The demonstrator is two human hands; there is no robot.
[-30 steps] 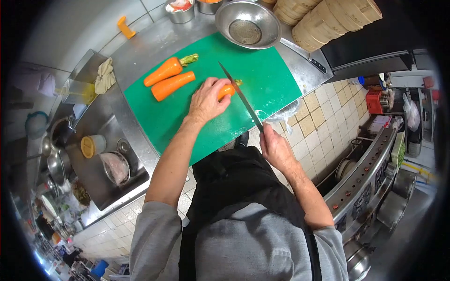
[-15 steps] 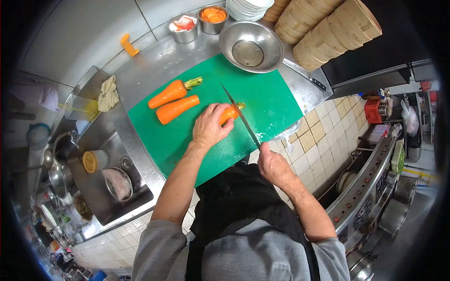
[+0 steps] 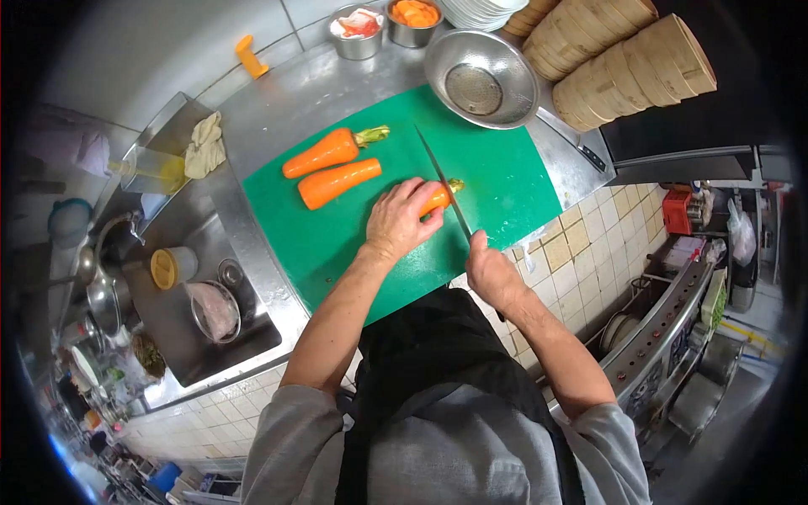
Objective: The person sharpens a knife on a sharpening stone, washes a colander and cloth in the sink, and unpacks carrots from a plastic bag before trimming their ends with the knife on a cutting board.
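Note:
On the green cutting board (image 3: 328, 244), my left hand (image 3: 399, 217) is closed over a carrot (image 3: 436, 200), pressing it against the surface. My right hand (image 3: 495, 273) grips a long knife (image 3: 443, 178), whose blade lies across the carrot near its green stem end. Another carrot with a green top (image 3: 324, 153) rests at the upper left of the board. Just below it is a carrot without leaves (image 3: 339, 183).
A metal colander (image 3: 481, 80) overlaps the board's far edge. Behind stand two metal containers (image 3: 357, 46) (image 3: 413, 25) and bamboo steamers (image 3: 635, 76). A second knife (image 3: 572, 139) lies at the right. The sink (image 3: 202, 337) is at the left.
The camera view has shifted, so the board and counter sit differently in the picture. My left hand stays on the carrot and my right hand still holds the knife at its stem end.

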